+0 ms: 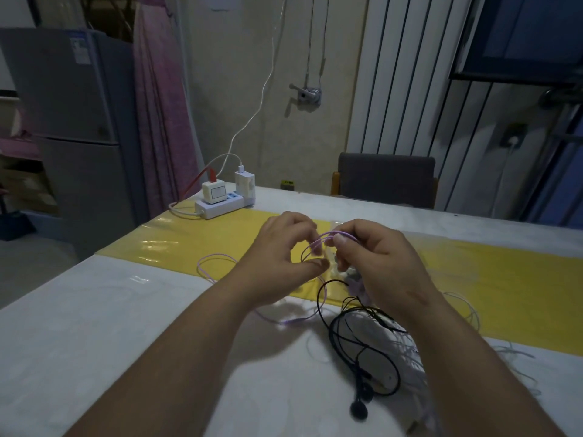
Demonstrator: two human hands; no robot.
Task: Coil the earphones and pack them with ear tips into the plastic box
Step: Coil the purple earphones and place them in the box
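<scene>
Both my hands are raised over the table's yellow strip (473, 272), holding a purple earphone cable (318, 244) looped between them. My left hand (280, 257) pinches the loops between thumb and fingers. My right hand (375, 260) pinches the top of the same loops. The rest of the purple cable (214, 263) trails left and down across the table. Small white ear tips (342, 272) lie on the table just under my right hand. A black pair of earphones (359, 367) lies tangled in front of my right forearm. No plastic box shows clearly.
A white power strip (220, 206) with chargers sits at the table's far left corner. White earphone cables (467, 313) sprawl to the right. A grey chair (385, 178) stands behind the table, and a fridge (72, 121) at the left.
</scene>
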